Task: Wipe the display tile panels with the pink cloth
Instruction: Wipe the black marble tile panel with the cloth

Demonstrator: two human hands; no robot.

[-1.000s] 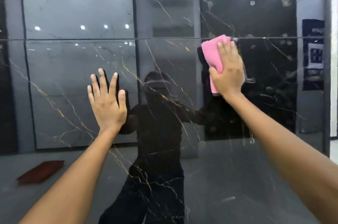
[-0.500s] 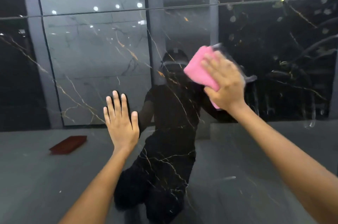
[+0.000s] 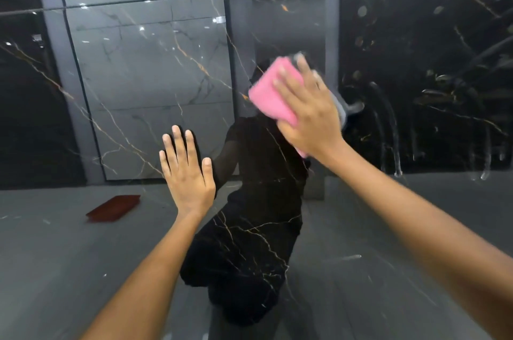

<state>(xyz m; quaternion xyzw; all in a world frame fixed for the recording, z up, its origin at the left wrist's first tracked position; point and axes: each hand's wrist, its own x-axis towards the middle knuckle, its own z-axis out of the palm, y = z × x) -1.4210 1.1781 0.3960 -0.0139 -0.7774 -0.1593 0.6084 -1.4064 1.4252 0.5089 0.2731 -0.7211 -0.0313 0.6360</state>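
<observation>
Cloth-wiping of glossy black marble-look tile panel, mid-stroke.

Left hand (image 3: pixel 188 173): fingers straight, palm flat against the panel (image 3: pixel 249 242), holding nothing. Right hand (image 3: pixel 308 114): fingers spread flat over the folded pink cloth (image 3: pixel 270 92), pressing it to the panel at upper centre. Cloth judged soft, light, pliable; best held under a flat palm across its middle. Panel judged hard, slippery; wet streaks (image 3: pixel 388 128) to the right. Joint line (image 3: pixel 138 0) above.
</observation>
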